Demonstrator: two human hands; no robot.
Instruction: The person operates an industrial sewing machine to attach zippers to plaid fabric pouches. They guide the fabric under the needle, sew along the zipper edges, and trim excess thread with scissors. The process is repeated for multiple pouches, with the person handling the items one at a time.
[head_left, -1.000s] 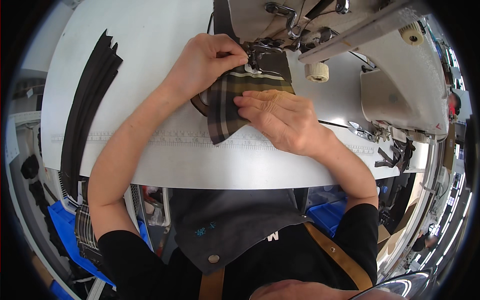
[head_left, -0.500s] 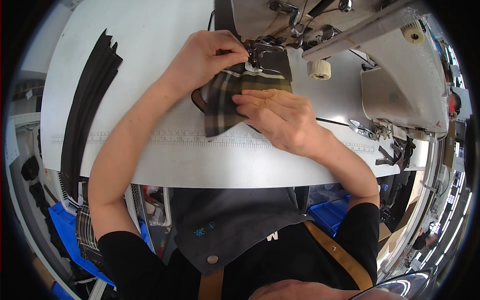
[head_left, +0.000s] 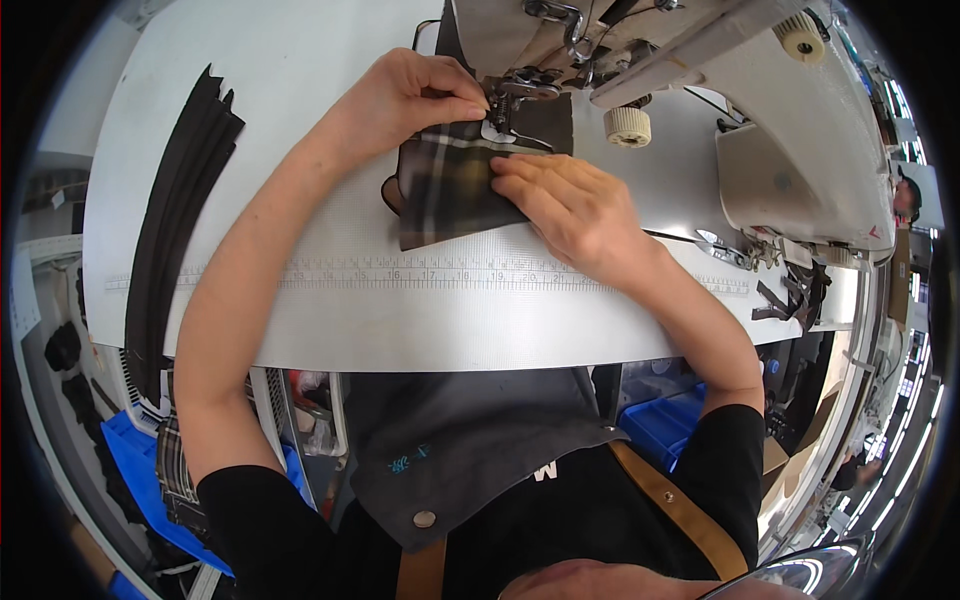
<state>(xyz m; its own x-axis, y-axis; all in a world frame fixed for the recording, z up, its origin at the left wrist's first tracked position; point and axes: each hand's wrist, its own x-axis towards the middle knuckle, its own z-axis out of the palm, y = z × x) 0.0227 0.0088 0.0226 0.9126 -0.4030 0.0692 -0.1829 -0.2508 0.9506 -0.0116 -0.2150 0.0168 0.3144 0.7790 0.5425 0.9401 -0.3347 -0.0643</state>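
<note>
A plaid fabric piece (head_left: 440,205) in dark brown and grey with pale lines lies under the metal presser foot (head_left: 500,122) of a white sewing machine (head_left: 770,175). My left hand (head_left: 420,95) pinches its far left edge, thumb against forefinger, just left of the foot. Flat on the fabric, fingers stretched out and close together, rests my right hand (head_left: 580,205), nearer to me than the foot. It covers the cloth's right part. The needle tip cannot be made out. A dark strip (head_left: 449,40) shows behind my left hand, beside the machine head.
Several long dark fabric strips (head_left: 180,200) lie stacked on the left of the white table (head_left: 330,330). A ruler scale (head_left: 350,272) crosses the table in front of the fabric. Dark scraps (head_left: 795,298) sit at the right edge. Blue bins (head_left: 660,430) stand below the tabletop.
The plaid fabric now lies flatter, its near edge turned straighter and farther from me. My right hand has shifted slightly right and flattened; my left hand has moved slightly away, still pinching.
</note>
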